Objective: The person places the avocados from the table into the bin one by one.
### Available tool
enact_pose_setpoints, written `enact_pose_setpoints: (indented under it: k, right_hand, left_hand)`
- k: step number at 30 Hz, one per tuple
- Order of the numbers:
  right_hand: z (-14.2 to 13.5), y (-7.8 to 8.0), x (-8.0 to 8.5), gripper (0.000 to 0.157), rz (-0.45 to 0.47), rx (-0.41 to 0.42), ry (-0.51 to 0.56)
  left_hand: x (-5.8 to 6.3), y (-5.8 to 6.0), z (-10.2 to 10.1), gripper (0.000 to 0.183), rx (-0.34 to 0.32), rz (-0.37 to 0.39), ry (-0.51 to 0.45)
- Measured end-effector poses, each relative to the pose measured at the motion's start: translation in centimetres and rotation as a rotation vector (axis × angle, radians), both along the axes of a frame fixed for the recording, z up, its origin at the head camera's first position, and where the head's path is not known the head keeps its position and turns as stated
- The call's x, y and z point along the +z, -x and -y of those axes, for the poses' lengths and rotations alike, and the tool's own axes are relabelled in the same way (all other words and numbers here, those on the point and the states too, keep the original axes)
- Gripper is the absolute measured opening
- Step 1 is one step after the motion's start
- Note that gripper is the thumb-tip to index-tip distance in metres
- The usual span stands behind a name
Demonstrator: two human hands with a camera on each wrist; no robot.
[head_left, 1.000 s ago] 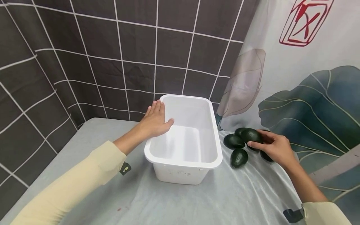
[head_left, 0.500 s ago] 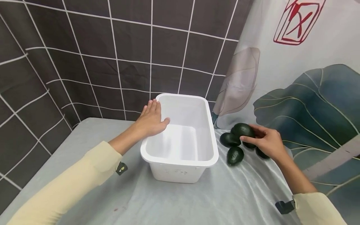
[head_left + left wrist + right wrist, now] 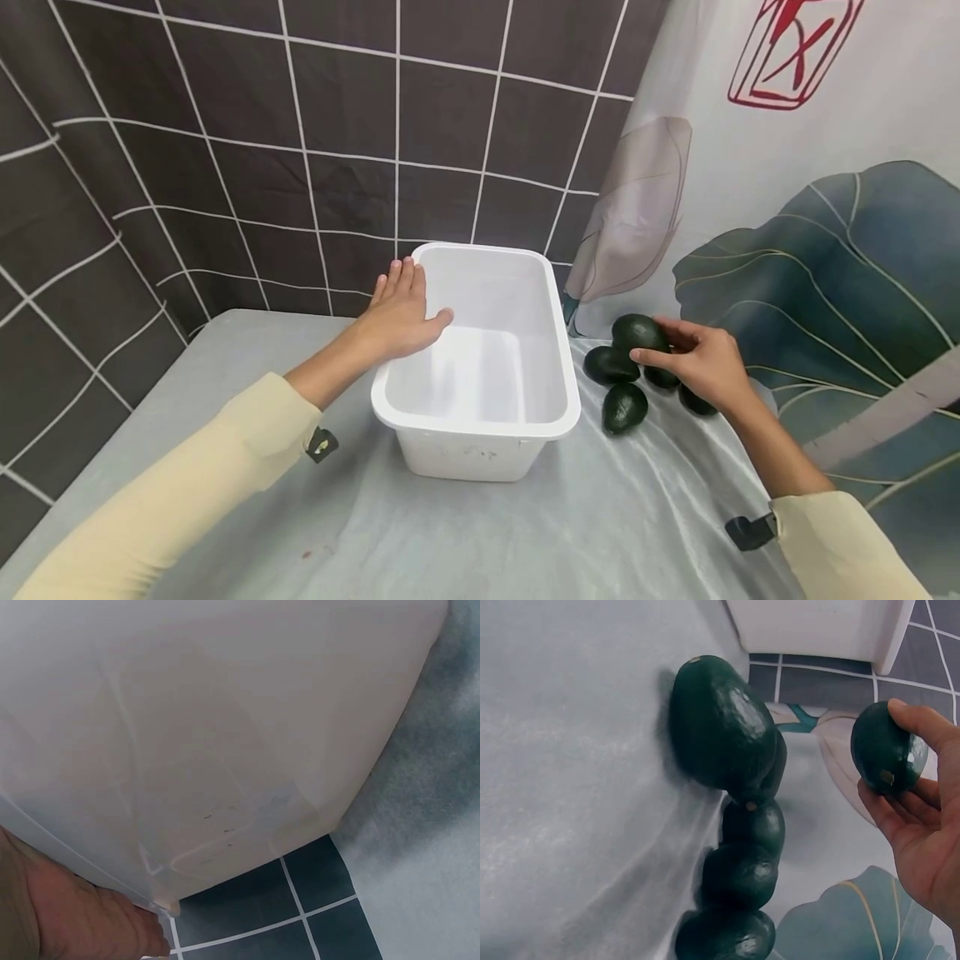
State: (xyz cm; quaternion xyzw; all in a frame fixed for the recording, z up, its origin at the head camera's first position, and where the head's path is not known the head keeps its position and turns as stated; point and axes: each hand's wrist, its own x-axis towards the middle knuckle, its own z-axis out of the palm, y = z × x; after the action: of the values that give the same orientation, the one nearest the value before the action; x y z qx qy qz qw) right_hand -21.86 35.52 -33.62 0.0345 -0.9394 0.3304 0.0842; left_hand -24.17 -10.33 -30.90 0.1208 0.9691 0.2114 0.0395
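Note:
A white plastic tub (image 3: 472, 454) stands in the middle of the cloth. My left hand (image 3: 397, 317) rests on its left rim, fingers straight, with the thumb over the inside. In the left wrist view, that hand (image 3: 82, 922) lies along the tub's outer wall (image 3: 225, 750). To the right of the tub, my right hand (image 3: 705, 362) holds a dark green avocado (image 3: 637, 331) between thumb and fingers. The right wrist view shows this avocado (image 3: 885, 746) lifted clear of the others. Below it lie several more avocados (image 3: 625, 408), one partly hidden behind my fingers.
Grey-blue cloth (image 3: 450, 542) covers the table. A dark curtain with a white grid (image 3: 337, 108) hangs behind and to the left. At the right hangs a pale curtain with leaf prints (image 3: 825, 250), close behind the avocados.
My right hand has raised the avocado off the pile and brought it slightly left, towards the tub. The left hand stays on the rim. The head view has shifted a little.

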Motion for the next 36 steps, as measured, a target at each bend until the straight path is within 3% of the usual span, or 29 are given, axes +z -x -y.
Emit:
enact_pose_setpoints:
  k: [10,23,36]
  right_hand:
    - [0.8,0.7,0.6,0.08,-0.01,0.004,-0.007]
    - [2.0,1.3,1.7,0.08,-0.002,0.046,0.014]
    - [3.6,1.9,2.8,0.082,-0.009,0.075,0.019]
  left_hand:
    - [0.2,0.1,0.0,0.1,-0.003,-0.002,0.012]
    - [0.1,-0.2,0.0,0.08,-0.019,-0.031,0.015]
    - [0.1,-0.2,0.0,0.078,-0.011,-0.038,0.03]
